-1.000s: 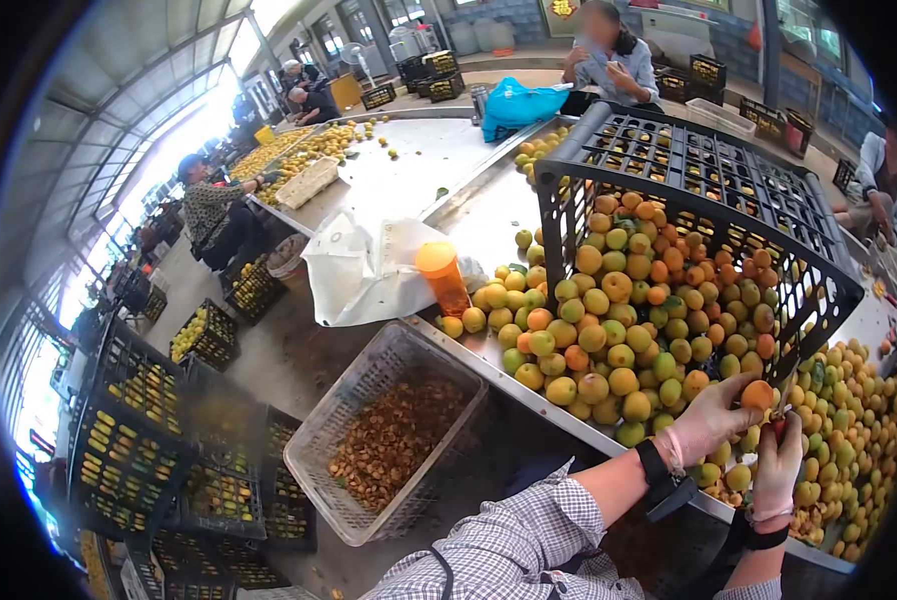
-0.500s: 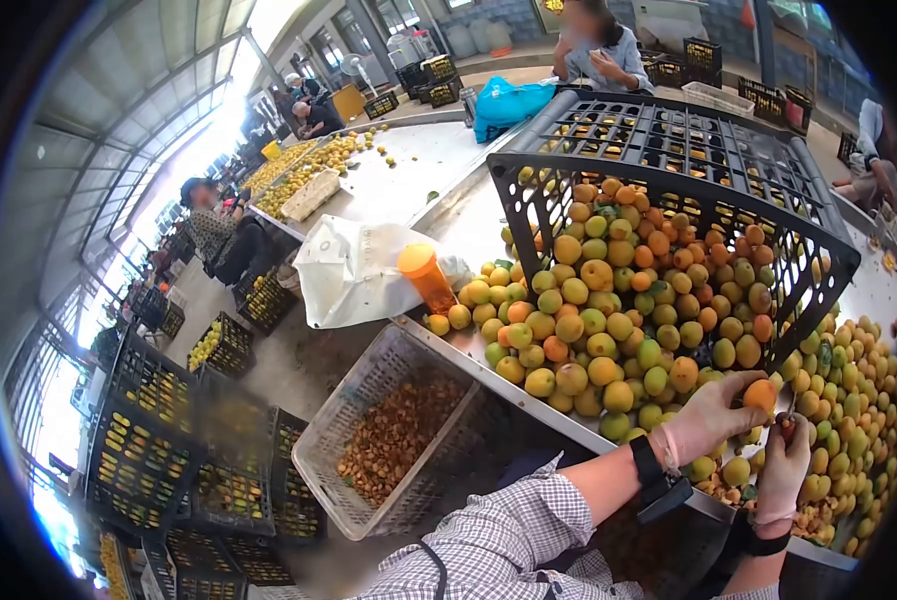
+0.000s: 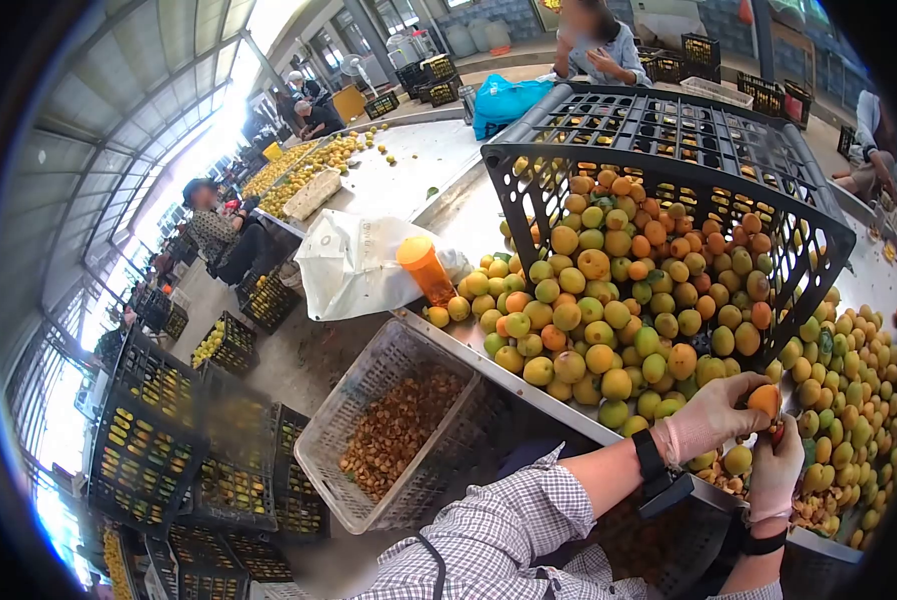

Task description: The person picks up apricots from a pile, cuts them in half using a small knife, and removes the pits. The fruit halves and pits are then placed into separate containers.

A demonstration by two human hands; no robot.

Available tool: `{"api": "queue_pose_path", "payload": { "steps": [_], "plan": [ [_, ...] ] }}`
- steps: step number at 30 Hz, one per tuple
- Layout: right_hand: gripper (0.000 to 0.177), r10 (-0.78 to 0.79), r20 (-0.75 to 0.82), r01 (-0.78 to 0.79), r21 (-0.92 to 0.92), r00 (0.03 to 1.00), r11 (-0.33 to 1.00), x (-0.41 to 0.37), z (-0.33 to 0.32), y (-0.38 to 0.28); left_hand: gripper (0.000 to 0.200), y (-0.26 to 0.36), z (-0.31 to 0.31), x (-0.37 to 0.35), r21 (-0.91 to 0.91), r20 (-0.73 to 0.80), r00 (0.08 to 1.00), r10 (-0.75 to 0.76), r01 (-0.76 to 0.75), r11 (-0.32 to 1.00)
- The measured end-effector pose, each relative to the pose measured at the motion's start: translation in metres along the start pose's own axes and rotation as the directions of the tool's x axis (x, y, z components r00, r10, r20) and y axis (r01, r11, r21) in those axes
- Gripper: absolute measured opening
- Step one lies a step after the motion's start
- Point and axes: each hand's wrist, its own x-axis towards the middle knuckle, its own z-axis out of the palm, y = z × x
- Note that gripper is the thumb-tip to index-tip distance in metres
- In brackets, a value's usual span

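Both my hands wear thin pale gloves and meet over the table's front edge at the lower right. My left hand (image 3: 717, 414) pinches an orange fruit (image 3: 765, 400), which looks cut, with flesh showing on its right side. Just below and touching it, my right hand (image 3: 777, 468) is closed around a small tool with a reddish part (image 3: 778, 432); its shape is mostly hidden. Yellow, green and orange fruits (image 3: 599, 330) spill from a tipped black crate (image 3: 669, 130) behind my hands. More fruits (image 3: 849, 400) lie to the right.
A grey crate (image 3: 314, 440) of brown pits or pieces stands below the table edge. An orange cup (image 3: 424, 268) rests by a white bag (image 3: 344, 270). A blue bag (image 3: 509, 103) lies farther back. A person (image 3: 604, 50) sits across the table; stacked black crates (image 3: 149, 430) stand left.
The orange fruit in my left hand has turned, and a cut side now shows. My right hand has shifted slightly against it. The whole view has moved a little.
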Motion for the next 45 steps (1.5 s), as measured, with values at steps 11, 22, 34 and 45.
{"api": "queue_pose_path", "payload": {
  "steps": [11,22,34,45],
  "plan": [
    [0.017,-0.044,-0.024,0.045,0.057,0.999,0.997,0.005,0.003,0.007,0.045,0.006,-0.001,-0.001,-0.015,0.029,0.998,-0.059,0.060,0.998],
    [0.028,-0.103,0.000,0.103,-0.020,0.995,0.994,0.002,-0.001,-0.021,0.055,0.023,-0.001,-0.009,0.016,-0.029,0.996,-0.084,0.085,0.996],
    [0.032,-0.205,0.044,0.210,-0.227,0.978,0.951,-0.002,-0.012,-0.034,0.047,0.011,-0.002,-0.006,-0.087,-0.057,0.996,-0.069,0.064,0.994],
    [0.032,-0.133,0.121,0.161,-0.263,0.984,0.951,0.000,-0.022,-0.035,0.046,0.010,0.000,-0.010,-0.128,-0.009,0.998,-0.066,0.065,0.990]
  ]
}}
